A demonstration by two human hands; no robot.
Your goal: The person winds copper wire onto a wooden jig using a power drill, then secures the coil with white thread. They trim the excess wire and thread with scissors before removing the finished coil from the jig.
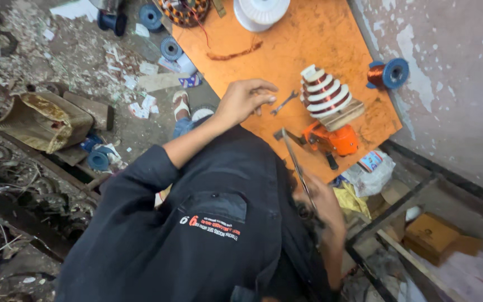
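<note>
Head view suggests coil winding is in hand: right hand (326, 210) has its grip clenched on the crank (297, 162) of the orange winder (334, 140), while left hand (245, 100) lies curled beside the spanner (284, 103) mid-surface (308, 39), whether grasping anything I cannot tell, so cranking likely calls for a steady turn.

Single head view, looking steeply down over the wearer's own dark-shirted torso, frame tilted. Close range: the shirt fills the lower middle. The orange board (314, 39) runs from top centre down to the right, its near edge cut by the body. Littered floor (85, 61) to the left, plastered wall (454, 56) to the right. No second view.
</note>
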